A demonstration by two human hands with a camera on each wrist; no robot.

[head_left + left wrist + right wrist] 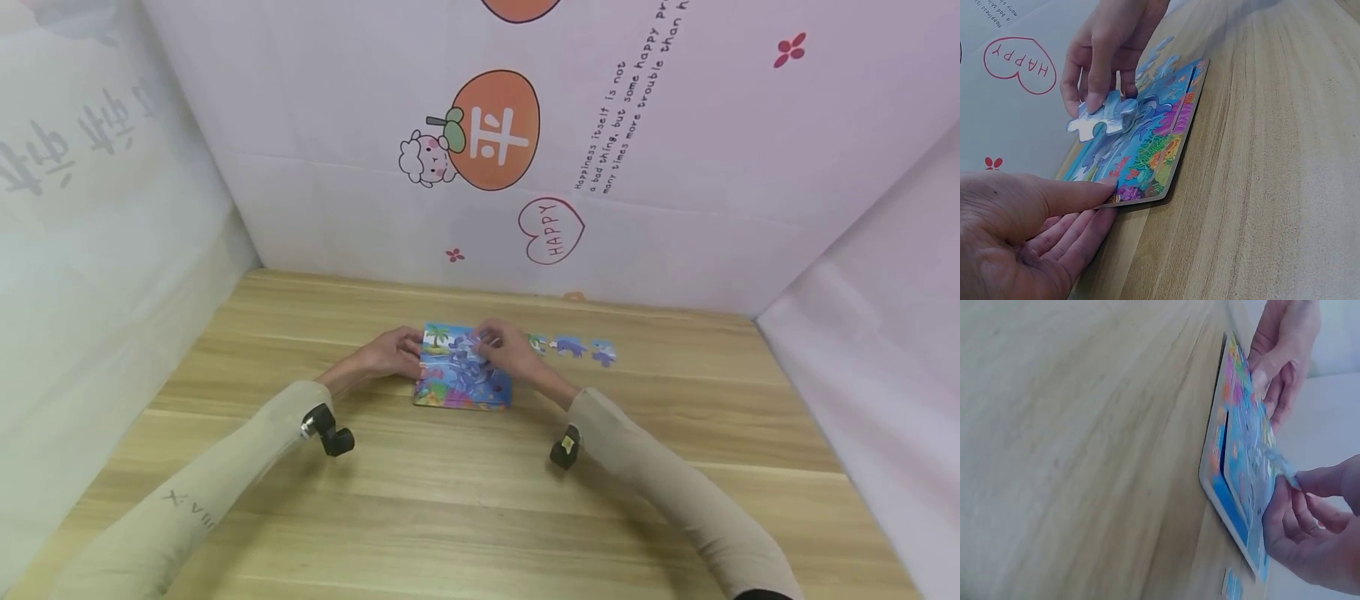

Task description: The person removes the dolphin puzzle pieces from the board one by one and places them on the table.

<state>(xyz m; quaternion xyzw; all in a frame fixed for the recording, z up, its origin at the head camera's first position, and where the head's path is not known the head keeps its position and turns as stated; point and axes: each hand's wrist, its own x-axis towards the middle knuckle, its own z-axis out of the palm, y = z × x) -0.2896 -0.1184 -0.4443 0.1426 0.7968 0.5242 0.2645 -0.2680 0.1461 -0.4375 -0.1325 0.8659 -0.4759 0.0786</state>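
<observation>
A colorful jigsaw puzzle board (450,393) with a sea scene lies on the wooden table. My left hand (392,353) grips its left edge; in the left wrist view the thumb rests on the top face and the fingers lie along the edge below. Above the board, my right hand (513,350) pinches a light blue and white puzzle piece (1105,119) between thumb and fingers. That piece is tilted over the picture, close to the board's surface. In the right wrist view the piece (1283,467) appears nearly edge-on.
To the right of the board lie loose puzzle pieces: one dolphin piece (570,346), another blue piece (603,352), and one partly behind my right hand (537,342). White printed sheets (337,167) stand behind and at both sides of the table (450,508).
</observation>
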